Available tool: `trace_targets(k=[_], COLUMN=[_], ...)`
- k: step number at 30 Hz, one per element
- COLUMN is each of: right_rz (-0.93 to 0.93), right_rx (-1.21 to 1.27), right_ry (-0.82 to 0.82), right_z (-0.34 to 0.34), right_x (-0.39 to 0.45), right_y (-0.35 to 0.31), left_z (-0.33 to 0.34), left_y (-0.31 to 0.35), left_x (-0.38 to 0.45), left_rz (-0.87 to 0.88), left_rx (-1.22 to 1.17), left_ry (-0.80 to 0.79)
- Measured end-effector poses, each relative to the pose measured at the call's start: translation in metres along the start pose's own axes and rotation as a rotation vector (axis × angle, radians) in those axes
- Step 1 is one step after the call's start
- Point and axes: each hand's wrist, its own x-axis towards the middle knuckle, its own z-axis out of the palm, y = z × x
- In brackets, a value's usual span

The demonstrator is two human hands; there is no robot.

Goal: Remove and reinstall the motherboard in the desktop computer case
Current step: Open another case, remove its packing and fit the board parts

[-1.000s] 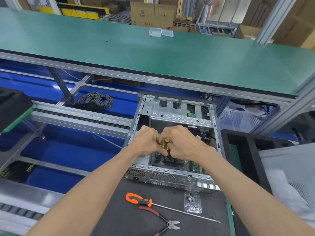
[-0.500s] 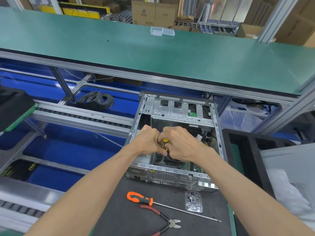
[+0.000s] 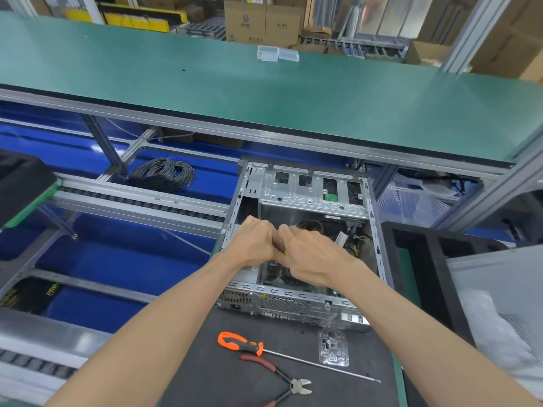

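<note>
Both hands meet knuckle to knuckle over the open case. Right hand [image 3: 311,257] is curled around a small yellow-and-black tool handle [image 3: 285,252]; only a sliver of yellow shows between the hands. Left hand [image 3: 254,245] is curled tight against it, fingers tucked under; can't tell whether it holds the handle or something else.

Directly below the grip: green motherboard [image 3: 277,273] seated in the floor of the silver sheet-metal desktop case [image 3: 293,309], mostly hidden by the hands. Just right of the grip, inside the case: a bundle of loose wires [image 3: 357,242]. Beyond the grip: the case's perforated metal drive cage [image 3: 311,190].

Nearer than the grip, on the dark grey work mat [image 3: 205,377]: orange-handled long-shaft screwdriver [image 3: 244,343], red-handled side cutters [image 3: 282,374] touching its near side, clear plastic blister tray [image 3: 333,348] just right of them, against the case's rear panel.

Far left of the grip: coil of grey cable [image 3: 164,173] on the blue surface. Far beyond: green bench top [image 3: 205,83] with two small clear plastic boxes [image 3: 276,53].
</note>
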Motion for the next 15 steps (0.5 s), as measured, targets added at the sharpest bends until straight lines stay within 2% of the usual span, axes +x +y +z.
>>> trace_targets(k=[4, 7, 9, 12, 15], right_rz=[0.113, 0.057, -0.022, -0.047, 0.043], right_rx=[-0.157, -0.032, 0.043, 0.048, -0.024], right_ry=[0.029, -0.042, -0.096, -0.131, -0.066], right_z=[0.007, 0.007, 0.001, -0.006, -0.003], right_x=[0.004, 0.008, 0.008, 0.006, 0.002], right_y=[0.005, 0.004, 0.003, 0.005, 0.008], left_z=[-0.001, 0.0, -0.001, -0.003, -0.004], left_y=[0.005, 0.002, 0.001, 0.001, 0.005], left_x=[-0.003, -0.002, -0.001, 0.0, -0.001], left_rz=[-0.005, -0.014, -0.024, -0.037, -0.029], left_rx=[-0.091, -0.022, 0.046, 0.028, -0.056], left_ry=[0.046, 0.037, -0.042, -0.102, -0.014])
